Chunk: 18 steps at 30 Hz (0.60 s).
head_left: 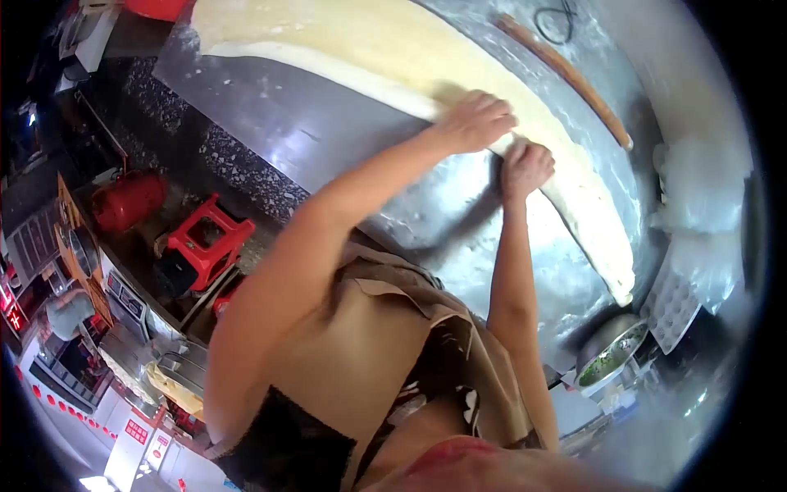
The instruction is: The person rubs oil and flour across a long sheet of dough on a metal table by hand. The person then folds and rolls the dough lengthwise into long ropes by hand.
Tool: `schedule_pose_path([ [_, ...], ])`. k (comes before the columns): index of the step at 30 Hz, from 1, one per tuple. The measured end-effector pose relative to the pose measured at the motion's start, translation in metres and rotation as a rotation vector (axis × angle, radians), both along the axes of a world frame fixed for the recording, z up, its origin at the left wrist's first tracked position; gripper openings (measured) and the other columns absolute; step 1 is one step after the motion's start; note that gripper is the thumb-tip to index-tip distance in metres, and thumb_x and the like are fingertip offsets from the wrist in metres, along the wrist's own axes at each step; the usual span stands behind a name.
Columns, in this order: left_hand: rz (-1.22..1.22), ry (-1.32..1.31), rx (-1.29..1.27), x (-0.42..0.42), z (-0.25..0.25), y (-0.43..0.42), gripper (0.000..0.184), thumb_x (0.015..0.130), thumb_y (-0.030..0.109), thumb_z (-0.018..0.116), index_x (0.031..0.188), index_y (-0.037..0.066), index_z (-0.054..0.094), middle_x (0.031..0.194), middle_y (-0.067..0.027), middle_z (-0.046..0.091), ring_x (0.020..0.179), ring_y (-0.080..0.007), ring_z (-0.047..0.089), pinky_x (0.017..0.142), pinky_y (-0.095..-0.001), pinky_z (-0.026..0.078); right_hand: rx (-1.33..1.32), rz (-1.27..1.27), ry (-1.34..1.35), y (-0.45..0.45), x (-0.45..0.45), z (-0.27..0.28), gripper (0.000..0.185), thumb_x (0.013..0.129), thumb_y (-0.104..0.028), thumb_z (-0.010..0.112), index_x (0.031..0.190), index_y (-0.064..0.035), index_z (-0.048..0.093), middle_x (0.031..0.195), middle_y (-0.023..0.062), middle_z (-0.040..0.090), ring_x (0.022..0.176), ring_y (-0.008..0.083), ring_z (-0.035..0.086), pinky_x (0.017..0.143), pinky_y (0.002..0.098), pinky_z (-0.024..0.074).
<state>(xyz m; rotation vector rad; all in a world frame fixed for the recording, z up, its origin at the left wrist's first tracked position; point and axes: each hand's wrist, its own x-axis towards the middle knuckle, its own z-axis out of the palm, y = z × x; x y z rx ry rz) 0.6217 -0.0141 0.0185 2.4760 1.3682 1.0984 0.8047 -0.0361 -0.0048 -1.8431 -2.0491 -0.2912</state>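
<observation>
A long, wide sheet of pale dough (pixel 352 41) stretches across the metal worktop (pixel 328 135), its near edge rolled into a thicker lip. My left hand (pixel 475 121) lies on that edge with its fingers curled over the dough. Close beside it to the right, my right hand (pixel 526 170) grips the same rolled edge, knuckles up. Both thumbs are mostly hidden. Toward the right the dough narrows to a thin end. Beyond it lies a wooden rolling pin (pixel 570 78), which neither hand touches.
A metal bowl (pixel 611 353) with chopped greens sits at the right, near a moulded tray (pixel 672 307) and clear plastic bags (pixel 701 197). A dark loop of cord (pixel 556 25) lies at the back. On the floor at left stand a red stool (pixel 209 242) and a red cylinder (pixel 129 201).
</observation>
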Motion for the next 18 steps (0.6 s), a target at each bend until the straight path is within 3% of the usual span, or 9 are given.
schedule_pose_path([
  [2, 0.145, 0.142, 0.04, -0.117, 0.0, -0.037, 0.037, 0.068, 0.042, 0.072, 0.094, 0.016, 0.064, 0.094, 0.0007, 0.059, 0.09, -0.0171, 0.056, 0.081, -0.0405, 0.043, -0.02, -0.118, 0.071, 0.009, -0.013, 0.003, 0.017, 0.083, -0.025, 0.058, 0.083, -0.0078, 0.059, 0.088, 0.0121, 0.059, 0.083, 0.0346, 0.053, 0.074, 0.0469, 0.0393],
  [4, 0.109, 0.209, 0.071, -0.154, -0.005, -0.032, 0.039, 0.069, 0.044, 0.071, 0.095, 0.016, 0.063, 0.091, 0.0012, 0.059, 0.087, -0.0175, 0.057, 0.08, -0.0382, 0.043, -0.018, -0.221, 0.098, 0.005, -0.027, 0.005, 0.018, 0.083, -0.026, 0.059, 0.086, -0.0084, 0.06, 0.091, 0.0121, 0.059, 0.086, 0.034, 0.053, 0.077, 0.0471, 0.0381],
  [6, -0.023, 0.213, -0.019, -0.16, 0.0, -0.012, 0.032, 0.074, 0.041, 0.068, 0.093, 0.016, 0.062, 0.09, -0.0009, 0.059, 0.087, -0.0203, 0.057, 0.078, -0.0363, 0.045, -0.043, -0.08, 0.15, -0.002, -0.059, 0.012, 0.022, 0.083, -0.028, 0.061, 0.092, -0.0081, 0.06, 0.094, 0.0121, 0.059, 0.09, 0.0328, 0.053, 0.081, 0.0471, 0.0365],
  [8, 0.016, 0.193, -0.152, -0.153, 0.005, 0.014, 0.025, 0.079, 0.038, 0.064, 0.09, 0.015, 0.062, 0.091, -0.0032, 0.059, 0.088, -0.0233, 0.058, 0.076, -0.0353, 0.047, -0.057, 0.249, 0.198, 0.002, -0.105, 0.017, 0.026, 0.084, -0.031, 0.062, 0.094, -0.0073, 0.057, 0.096, 0.0121, 0.058, 0.094, 0.0317, 0.053, 0.083, 0.0463, 0.0374],
  [10, -0.008, 0.199, -0.323, -0.153, -0.001, 0.028, 0.024, 0.083, 0.038, 0.062, 0.09, 0.015, 0.061, 0.09, -0.0035, 0.059, 0.089, -0.0245, 0.058, 0.077, -0.0375, 0.047, -0.134, 0.173, 0.101, 0.017, -0.144, 0.026, 0.023, 0.085, -0.032, 0.06, 0.086, -0.0092, 0.057, 0.091, 0.0115, 0.06, 0.089, 0.0305, 0.056, 0.079, 0.044, 0.0409],
  [13, -0.015, 0.37, -0.195, -0.181, 0.006, 0.02, 0.029, 0.083, 0.038, 0.061, 0.102, 0.015, 0.062, 0.097, -0.0027, 0.06, 0.094, -0.0241, 0.058, 0.083, -0.0384, 0.046, -0.193, 0.039, 0.174, 0.046, -0.152, 0.02, 0.025, 0.086, -0.033, 0.058, 0.077, -0.0102, 0.058, 0.079, 0.0092, 0.062, 0.078, 0.0292, 0.059, 0.072, 0.0433, 0.043],
  [14, -0.076, 0.37, -0.101, -0.196, 0.006, 0.008, 0.031, 0.084, 0.037, 0.061, 0.106, 0.015, 0.062, 0.101, -0.0024, 0.06, 0.096, -0.024, 0.057, 0.085, -0.0391, 0.046, -0.19, 0.035, 0.163, 0.043, -0.152, 0.019, 0.024, 0.086, -0.033, 0.058, 0.079, -0.0102, 0.059, 0.081, 0.0083, 0.062, 0.081, 0.0288, 0.058, 0.075, 0.0431, 0.0415],
  [16, 0.036, 0.476, -0.17, -0.25, 0.005, -0.015, 0.033, 0.08, 0.031, 0.064, 0.109, 0.016, 0.062, 0.107, -0.0025, 0.059, 0.099, -0.0243, 0.057, 0.088, -0.0395, 0.044, -0.121, 0.038, 0.188, 0.027, -0.163, 0.018, 0.028, 0.085, -0.037, 0.06, 0.087, -0.0091, 0.061, 0.091, 0.0094, 0.062, 0.089, 0.0297, 0.056, 0.081, 0.0439, 0.0393],
  [18, 0.151, 0.566, -0.18, -0.321, -0.002, -0.032, 0.034, 0.076, 0.025, 0.065, 0.108, 0.016, 0.062, 0.109, -0.0027, 0.058, 0.101, -0.0247, 0.056, 0.089, -0.0392, 0.044, -0.023, 0.218, 0.141, 0.007, -0.188, 0.021, 0.036, 0.083, -0.041, 0.063, 0.096, -0.0075, 0.059, 0.102, 0.0114, 0.059, 0.096, 0.0315, 0.053, 0.087, 0.0456, 0.0364],
])
